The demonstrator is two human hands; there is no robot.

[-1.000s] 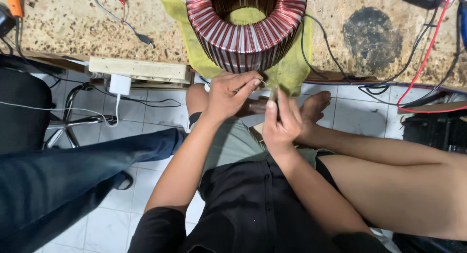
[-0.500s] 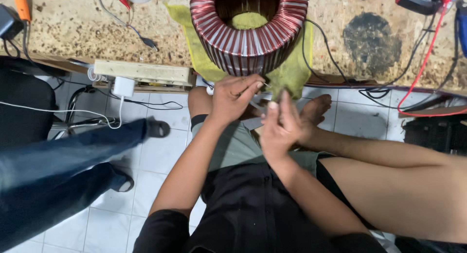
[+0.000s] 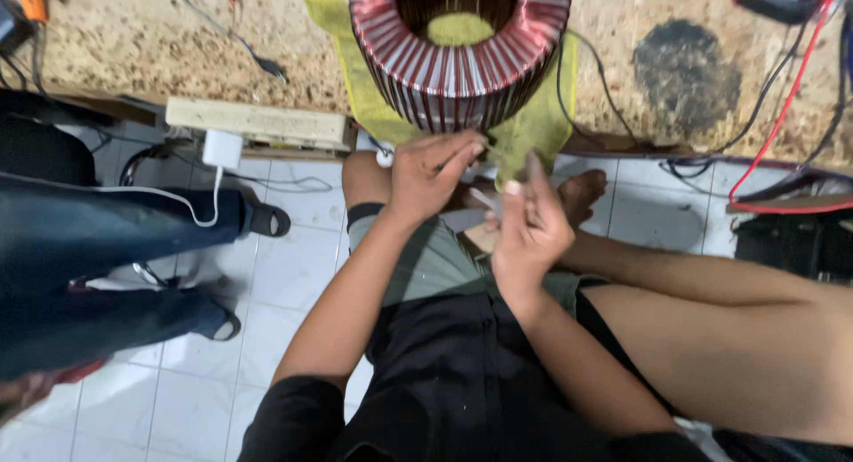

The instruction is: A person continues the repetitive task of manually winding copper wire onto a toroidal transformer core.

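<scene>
White floor tiles [image 3: 284,249] run under your knees, and the speckled workbench [image 3: 133,44] crosses the top of the view. Nearest you, your right hand [image 3: 530,227] has drawn back from the bench edge and risen a little since a second ago, forearm slanting up from your lap, wrist bent so the fingers [image 3: 536,173] stand almost upright and pressed together; thumb and forefinger appear to pinch a thin pale wire end [image 3: 482,198], though it is too fine to be sure. Just beyond those fingertips, your left hand [image 3: 426,173] has stayed at the bench edge, arm stretched forward, its fingers curled and closed on the same strand right below the coil. That widening gap between the hands suggests you are pulling the wire taut off the winding. Past both sets of fingertips sits the big copper-wound ring coil [image 3: 459,49], upright on a yellow cloth [image 3: 355,80], touching neither hand. Left of your left fingers a pale power strip [image 3: 258,123] lies along the bench edge, and another person's jeans-clad leg [image 3: 107,231] has shifted lower on the left. Far right of your fingers, a red cable [image 3: 782,115] trails over the bench.
</scene>
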